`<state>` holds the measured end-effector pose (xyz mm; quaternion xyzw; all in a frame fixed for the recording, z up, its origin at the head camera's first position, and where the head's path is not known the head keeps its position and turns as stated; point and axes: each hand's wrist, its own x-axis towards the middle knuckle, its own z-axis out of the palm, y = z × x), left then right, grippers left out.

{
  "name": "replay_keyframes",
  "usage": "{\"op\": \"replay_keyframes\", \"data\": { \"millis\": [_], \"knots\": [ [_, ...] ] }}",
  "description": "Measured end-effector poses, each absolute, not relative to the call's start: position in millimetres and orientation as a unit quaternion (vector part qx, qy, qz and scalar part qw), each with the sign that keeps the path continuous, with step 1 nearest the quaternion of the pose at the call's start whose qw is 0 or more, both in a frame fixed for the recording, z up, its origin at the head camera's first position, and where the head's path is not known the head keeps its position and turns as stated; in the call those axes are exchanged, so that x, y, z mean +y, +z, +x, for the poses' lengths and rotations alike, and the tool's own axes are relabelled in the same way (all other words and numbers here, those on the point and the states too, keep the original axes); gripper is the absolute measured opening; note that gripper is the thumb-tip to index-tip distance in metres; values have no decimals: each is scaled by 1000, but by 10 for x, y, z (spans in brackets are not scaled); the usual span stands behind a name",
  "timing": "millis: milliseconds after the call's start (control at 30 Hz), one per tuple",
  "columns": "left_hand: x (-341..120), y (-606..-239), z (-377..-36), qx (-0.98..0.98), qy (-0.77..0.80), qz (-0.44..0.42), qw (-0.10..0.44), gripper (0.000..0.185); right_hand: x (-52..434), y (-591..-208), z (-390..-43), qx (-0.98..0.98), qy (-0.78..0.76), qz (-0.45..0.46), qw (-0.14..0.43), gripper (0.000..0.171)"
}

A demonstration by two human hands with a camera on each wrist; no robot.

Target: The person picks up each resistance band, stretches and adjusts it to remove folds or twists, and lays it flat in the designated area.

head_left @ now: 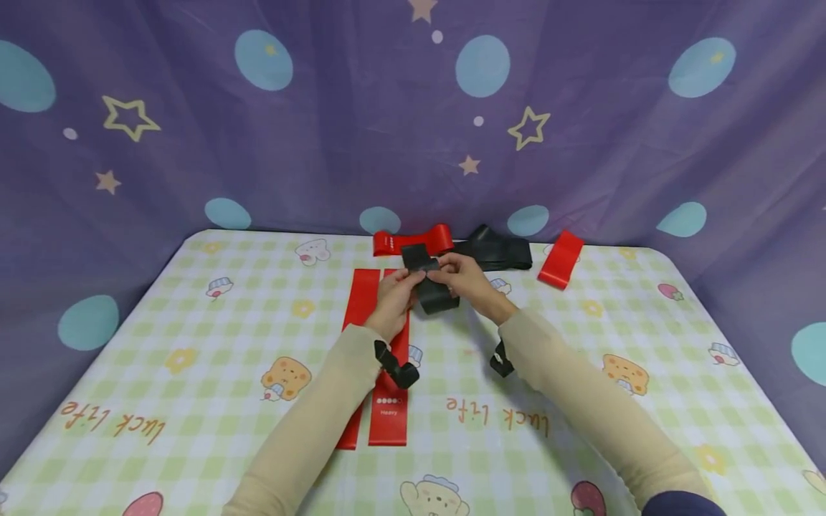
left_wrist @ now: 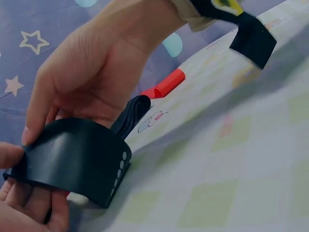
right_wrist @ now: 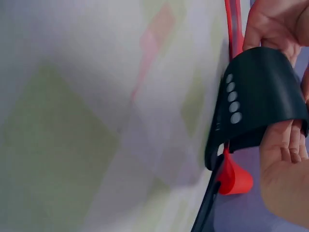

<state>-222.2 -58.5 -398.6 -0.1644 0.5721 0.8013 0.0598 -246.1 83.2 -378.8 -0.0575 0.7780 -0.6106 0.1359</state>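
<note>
I have left hand (head_left: 391, 299) and right hand (head_left: 470, 282) pinching the black band (head_left: 436, 297) between them; likely light, springy; edges grip best.

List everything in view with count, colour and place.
Held band: 1, black with white dots, between both hands
Long strips: 2, red, side by side, near centre
Curled band: 1, red, far edge, near centre
Folded bundle: count unclear, black, far edge, right of curled band
Short band: 1, red, right of folded bundle
Tablecloth: 1, white-green check, under the bands
Backdrop: 1, purple, far side
Wrist pieces: 2, black, one per wrist
Sleeves: 2, cream, both arms
Dark fabric: 1, blue, bottom right
Left hand: 1, bare, gripping held band
Right hand: 1, bare, gripping held band
</note>
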Motion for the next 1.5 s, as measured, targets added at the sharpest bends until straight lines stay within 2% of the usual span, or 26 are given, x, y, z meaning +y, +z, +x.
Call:
{"op": "replay_keyframes", "data": {
  "millis": [200, 433, 600, 900, 1067, 1267, 1500],
  "knots": [
    [-552, -3956, -2178, 591, 786, -173, 55, 27, 852, -3752, -2362, 795, -590, -31, 140, 27],
    [-481, -3884, -2163, 611, 774, -168, 25, 26, 867, -3684, -2258, 791, -585, 28, 179, 23],
    [-483, -3838, -2181, 598, 782, -174, 12, 28, 854, -3717, -2165, 780, -584, 0, 224, 34],
    [-492, -3765, -2217, 568, 805, -169, -21, 14, 906, -3799, -2044, 779, -584, -48, 224, 35],
    [-534, -3696, -2222, 547, 820, -165, -36, 13, 914, -3820, -1961, 764, -598, -68, 234, 37],
    [-632, -3632, -2232, 512, 845, -152, -27, 14, 917, -3820, -1841, 751, -613, -82, 231, 35],
    [-722, -3597, -2217, 524, 828, -196, -36, 15, 911, -3797, -1707, 736, -621, -105, 250, 33]
  ]
}}
